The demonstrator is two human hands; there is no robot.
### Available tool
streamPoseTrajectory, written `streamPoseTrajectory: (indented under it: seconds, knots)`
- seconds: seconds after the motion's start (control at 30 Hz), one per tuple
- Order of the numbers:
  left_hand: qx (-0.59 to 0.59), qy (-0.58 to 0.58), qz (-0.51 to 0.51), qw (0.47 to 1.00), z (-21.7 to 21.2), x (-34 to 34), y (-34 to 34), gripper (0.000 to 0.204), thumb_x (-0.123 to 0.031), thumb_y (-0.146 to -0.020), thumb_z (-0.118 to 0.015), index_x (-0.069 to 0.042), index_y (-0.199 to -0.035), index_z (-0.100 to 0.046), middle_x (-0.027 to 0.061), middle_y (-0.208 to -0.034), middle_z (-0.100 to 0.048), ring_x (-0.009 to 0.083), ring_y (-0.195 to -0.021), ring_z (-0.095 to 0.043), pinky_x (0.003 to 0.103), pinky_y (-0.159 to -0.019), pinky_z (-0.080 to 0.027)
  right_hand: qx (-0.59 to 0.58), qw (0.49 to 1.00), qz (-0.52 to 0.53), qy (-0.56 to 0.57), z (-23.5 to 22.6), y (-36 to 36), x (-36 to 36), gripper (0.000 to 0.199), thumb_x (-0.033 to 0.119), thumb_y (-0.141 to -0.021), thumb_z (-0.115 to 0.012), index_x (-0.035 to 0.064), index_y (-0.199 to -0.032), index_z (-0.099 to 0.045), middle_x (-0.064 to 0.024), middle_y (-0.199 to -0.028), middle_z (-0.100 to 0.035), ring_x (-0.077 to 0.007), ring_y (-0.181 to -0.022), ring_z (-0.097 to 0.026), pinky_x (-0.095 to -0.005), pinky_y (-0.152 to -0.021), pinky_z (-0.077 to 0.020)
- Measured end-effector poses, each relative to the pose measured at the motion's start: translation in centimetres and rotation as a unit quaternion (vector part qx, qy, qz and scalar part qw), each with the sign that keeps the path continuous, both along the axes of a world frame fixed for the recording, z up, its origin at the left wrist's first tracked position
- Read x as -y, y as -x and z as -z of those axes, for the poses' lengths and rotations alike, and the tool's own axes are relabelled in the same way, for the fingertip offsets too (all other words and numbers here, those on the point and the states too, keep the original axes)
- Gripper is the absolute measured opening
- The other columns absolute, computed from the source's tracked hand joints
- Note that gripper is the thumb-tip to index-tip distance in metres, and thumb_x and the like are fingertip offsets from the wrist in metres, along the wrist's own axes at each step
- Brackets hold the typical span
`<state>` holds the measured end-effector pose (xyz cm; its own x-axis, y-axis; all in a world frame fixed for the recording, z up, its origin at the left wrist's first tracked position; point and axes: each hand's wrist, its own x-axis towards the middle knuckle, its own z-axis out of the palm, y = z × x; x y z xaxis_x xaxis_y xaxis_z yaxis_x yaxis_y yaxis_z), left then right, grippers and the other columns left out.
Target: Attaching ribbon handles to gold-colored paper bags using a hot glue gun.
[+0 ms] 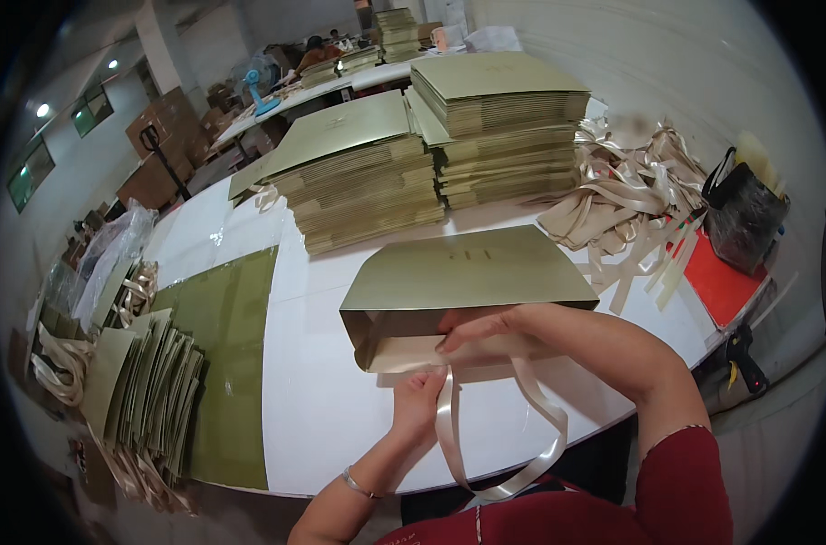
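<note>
A gold-green paper bag [472,266] lies on its side on the white table, its mouth toward me. A cream satin ribbon [556,425] hangs in a long loop from the bag's mouth over the table's front edge. My left hand [418,396] is closed at the bag's lower rim, pinching the ribbon's left end there. My right hand [478,329] reaches across into the bag's mouth, fingers bent together just above the left fingertips. Whatever lies between the right fingers is hidden.
Tall stacks of flat gold bags [363,186] stand behind. Loose ribbons [636,186] heap at the right beside a black pouch [747,213] and red sheet [724,277]. A glue gun [746,359] hangs off the right edge. Ribboned bags [149,391] stand at left on a green board [236,372].
</note>
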<state>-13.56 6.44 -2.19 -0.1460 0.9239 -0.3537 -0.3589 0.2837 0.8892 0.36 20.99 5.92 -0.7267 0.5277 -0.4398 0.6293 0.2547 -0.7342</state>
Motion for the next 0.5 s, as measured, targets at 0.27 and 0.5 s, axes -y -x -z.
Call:
streamPoseTrajectory:
  seconds: [0.27,0.5]
  knots:
    - [-0.017,0.041,0.123,0.991,-0.7,0.0,1.8,0.029,-0.025,-0.095,-0.058,0.003,-0.091,-0.065,0.008,-0.076,-0.065,0.0123,-0.062,-0.059,0.027,-0.056,-0.049,-0.024,0.998,-0.061,-0.001,4.5,1.0,0.3,0.053,0.032,-0.076,-0.066,0.0114,-0.124,-0.06,-0.0118,-0.128,-0.057,-0.0232,-0.118,-0.053,-0.034,-0.101,-0.0396]
    - [-0.605,-0.24,0.025,0.759,-2.7,-1.0,2.6,0.028,-0.013,-0.072,-0.076,-0.002,-0.096,-0.068,0.0114,-0.071,-0.063,0.0278,-0.061,-0.063,0.032,-0.058,-0.052,-0.159,0.943,-0.246,-0.158,5.1,1.0,1.5,0.054,0.032,-0.091,-0.054,0.0068,-0.138,-0.042,-0.0168,-0.137,-0.047,-0.0282,-0.118,-0.051,-0.0383,-0.104,-0.0383]
